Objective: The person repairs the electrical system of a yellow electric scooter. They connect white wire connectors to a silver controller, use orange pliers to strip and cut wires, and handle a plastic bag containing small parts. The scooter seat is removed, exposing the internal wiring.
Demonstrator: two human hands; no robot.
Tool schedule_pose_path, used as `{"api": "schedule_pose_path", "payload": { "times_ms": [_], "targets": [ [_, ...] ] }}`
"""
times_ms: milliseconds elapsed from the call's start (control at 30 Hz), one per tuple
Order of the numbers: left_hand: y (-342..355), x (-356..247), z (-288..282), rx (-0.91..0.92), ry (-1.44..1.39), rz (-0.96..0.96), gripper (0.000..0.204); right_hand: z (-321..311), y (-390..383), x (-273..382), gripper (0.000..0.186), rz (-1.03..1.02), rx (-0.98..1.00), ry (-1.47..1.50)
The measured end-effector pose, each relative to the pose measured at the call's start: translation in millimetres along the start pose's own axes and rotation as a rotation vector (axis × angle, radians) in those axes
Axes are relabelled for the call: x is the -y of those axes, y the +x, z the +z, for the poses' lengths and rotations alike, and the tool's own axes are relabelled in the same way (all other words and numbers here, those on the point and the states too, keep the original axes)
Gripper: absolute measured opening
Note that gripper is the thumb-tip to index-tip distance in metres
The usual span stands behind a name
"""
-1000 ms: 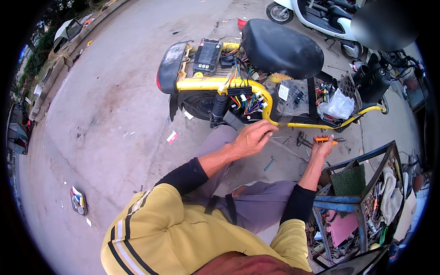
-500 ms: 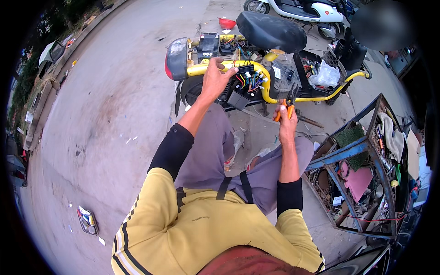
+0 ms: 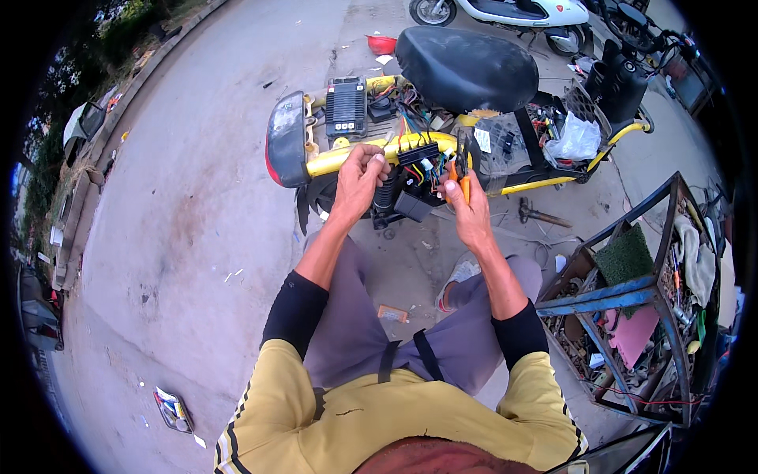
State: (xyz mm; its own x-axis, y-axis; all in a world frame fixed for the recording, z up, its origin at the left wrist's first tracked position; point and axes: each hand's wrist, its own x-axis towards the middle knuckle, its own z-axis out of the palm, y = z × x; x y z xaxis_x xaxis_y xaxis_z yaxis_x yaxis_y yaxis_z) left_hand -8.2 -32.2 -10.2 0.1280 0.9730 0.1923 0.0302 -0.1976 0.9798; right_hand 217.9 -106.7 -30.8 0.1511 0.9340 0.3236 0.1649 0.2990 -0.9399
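Observation:
My right hand [image 3: 470, 213] grips orange-handled pliers [image 3: 464, 183], their dark jaws pointing away from me beside the yellow frame tube. My left hand [image 3: 359, 182] is closed in a pinch at the near side of that tube [image 3: 335, 160]. A small pale bit shows by its fingertips, too small to name. Between my hands, a black finned module [image 3: 418, 153] rests against the tube. Coloured wires with white connectors [image 3: 427, 167] hang around it, partly hidden by the pliers and right hand. Below them sits a dark box [image 3: 413, 207].
The opened scooter carries a black seat [image 3: 467, 71], a grey finned unit [image 3: 346, 109] and a tail light [image 3: 286, 142]. A hammer [image 3: 545, 214] lies on the ground. At right stands a blue metal frame [image 3: 608, 302] full of scrap. A small tray [image 3: 174, 411] lies at lower left.
My right hand has brought the pliers left to the wires. My left hand has come off the black module and is now lower, near the tube. The view has shifted.

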Motion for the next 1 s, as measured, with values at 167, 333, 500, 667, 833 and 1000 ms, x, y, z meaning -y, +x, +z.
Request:
{"api": "schedule_pose_path", "payload": {
  "times_ms": [167, 333, 500, 667, 833, 1000],
  "targets": [
    [21.5, -11.5, -3.6, 0.046, 0.083, 0.184, 0.009, 14.5, 41.3, -12.7, 0.030, -0.149, -0.249, -0.148],
    [27.0, 7.1, 2.5, 0.134, 0.153, 0.173, 0.010, 9.1, 49.6, -27.0, 0.030, 0.088, -0.259, -0.043],
    [13.1, 2.1, 14.4, 0.285, -0.046, -0.125, 0.016, -7.8, 32.9, -21.7, 0.032, 0.096, -0.267, -0.124],
    [22.2, 1.0, 18.2, 0.246, -0.115, -0.052, 0.025, -23.7, 16.8, -24.2, 0.031, 0.171, -0.336, -0.040],
    [27.9, 6.7, 24.8, 0.279, -0.133, -0.072, 0.020, 1.0, 15.6, -37.5, 0.032, 0.090, -0.256, -0.112],
    [22.7, 2.0, 27.0, 0.248, -0.203, -0.041, 0.015, 33.2, 18.1, -31.6, 0.037, 0.146, -0.204, -0.137]
  ]
}}
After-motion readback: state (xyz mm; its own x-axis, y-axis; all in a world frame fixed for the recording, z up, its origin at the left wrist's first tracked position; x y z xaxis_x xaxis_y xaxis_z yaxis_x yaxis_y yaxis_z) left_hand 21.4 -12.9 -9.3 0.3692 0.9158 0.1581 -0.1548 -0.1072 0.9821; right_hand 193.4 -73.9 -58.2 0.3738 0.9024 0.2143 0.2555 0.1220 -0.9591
